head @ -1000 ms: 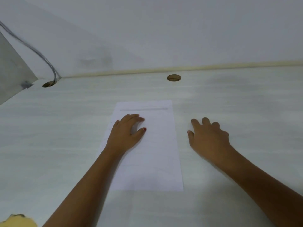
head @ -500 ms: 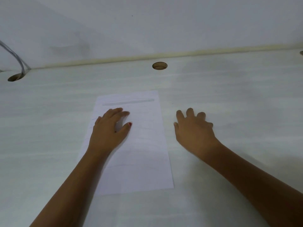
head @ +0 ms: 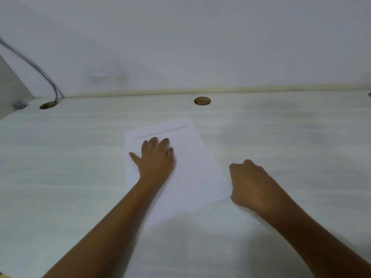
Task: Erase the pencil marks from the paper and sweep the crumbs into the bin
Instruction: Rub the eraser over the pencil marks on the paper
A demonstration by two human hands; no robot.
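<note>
The pale wood-grain desk top runs wide across the left and right of the frame, with room there for a hand to slide. At centre a flat white sheet of paper lies tilted, the left hand spread on it and the right hand, fingers curled, at its right edge. A white wall closes off the top. Upper left, a grey cable drops into a round desk hole beside a slanted grey panel.

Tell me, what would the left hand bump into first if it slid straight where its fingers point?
The left hand would first cross the grey pencil line on the paper, then bare desk; probably nothing solid until the wall.
</note>
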